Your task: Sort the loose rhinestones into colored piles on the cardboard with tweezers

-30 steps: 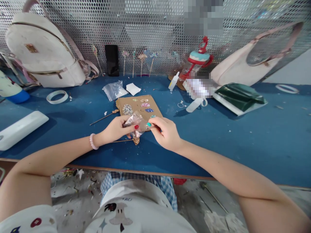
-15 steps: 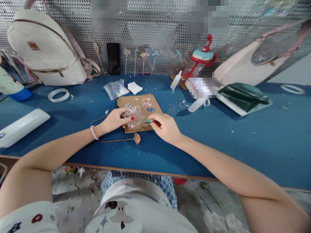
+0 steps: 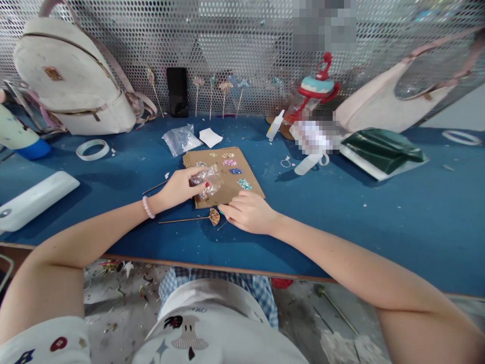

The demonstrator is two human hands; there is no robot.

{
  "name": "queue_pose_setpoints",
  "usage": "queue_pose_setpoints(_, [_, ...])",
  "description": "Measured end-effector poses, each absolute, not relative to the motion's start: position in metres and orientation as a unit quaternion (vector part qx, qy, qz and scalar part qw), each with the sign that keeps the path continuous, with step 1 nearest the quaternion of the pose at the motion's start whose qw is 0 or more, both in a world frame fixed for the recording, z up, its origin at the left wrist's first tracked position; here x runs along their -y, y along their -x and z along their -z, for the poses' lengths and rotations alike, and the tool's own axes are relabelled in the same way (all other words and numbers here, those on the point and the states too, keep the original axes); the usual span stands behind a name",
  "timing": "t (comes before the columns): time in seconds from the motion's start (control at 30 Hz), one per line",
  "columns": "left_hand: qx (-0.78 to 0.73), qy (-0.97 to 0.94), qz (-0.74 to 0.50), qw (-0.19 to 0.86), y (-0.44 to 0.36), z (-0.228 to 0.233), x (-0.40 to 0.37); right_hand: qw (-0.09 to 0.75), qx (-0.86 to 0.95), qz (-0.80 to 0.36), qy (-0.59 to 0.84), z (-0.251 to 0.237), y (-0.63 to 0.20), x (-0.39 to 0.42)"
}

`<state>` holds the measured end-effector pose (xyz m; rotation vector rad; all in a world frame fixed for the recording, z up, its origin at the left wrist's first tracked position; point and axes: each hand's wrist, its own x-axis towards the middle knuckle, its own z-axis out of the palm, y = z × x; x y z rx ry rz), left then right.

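Note:
My left hand [image 3: 181,188] pinches a small clear plastic bag [image 3: 207,178] of shiny bits just above a brown cardboard sheet [image 3: 248,177] that carries little heaps of coloured rhinestones [image 3: 244,184]. My right hand [image 3: 248,212] lies palm down on the blue table [image 3: 341,217], in front of the cardboard. Its fingertips are beside the fan-shaped head of a gold hairpin [image 3: 214,216] lying on the table. A thin dark stick [image 3: 222,225] pokes out under those fingertips; whether the hand grips it is hidden.
Along the perforated metal back wall are a white backpack [image 3: 68,76], a black phone [image 3: 177,92], upright decorated hairpins [image 3: 223,96] and a pale handbag [image 3: 379,103]. A tape ring [image 3: 92,149], white case [image 3: 38,194], crumpled bag [image 3: 180,139], glue bottle [image 3: 273,126] and green pouch [image 3: 381,149] lie around.
My right hand has dropped from beside the bag, off the cardboard, down to the table by the hairpin head. My left hand stays over the cardboard with the bag.

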<state>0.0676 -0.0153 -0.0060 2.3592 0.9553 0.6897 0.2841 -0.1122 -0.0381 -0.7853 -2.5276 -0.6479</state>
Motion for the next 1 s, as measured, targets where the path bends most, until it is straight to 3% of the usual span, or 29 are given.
queue_pose_setpoints(0.33, [-0.37,-0.87,-0.241,0.22,-0.0665,0.0062,0.0141,0.179,0.929,0.184,0.268,0.0392,-0.2835,0.1139])
queue_pose_setpoints(0.77, [-0.344,-0.836,-0.27,0.332,-0.0674,0.0084,0.0168,0.179,0.936,0.169,0.253,0.0409,-0.2833,0.1159])
queue_pose_setpoints(1.0, [-0.346,-0.837,-0.267,0.329,-0.0669,0.0057,0.0187,0.137,0.944,0.144,0.263,0.0418,-0.2847,0.1164])
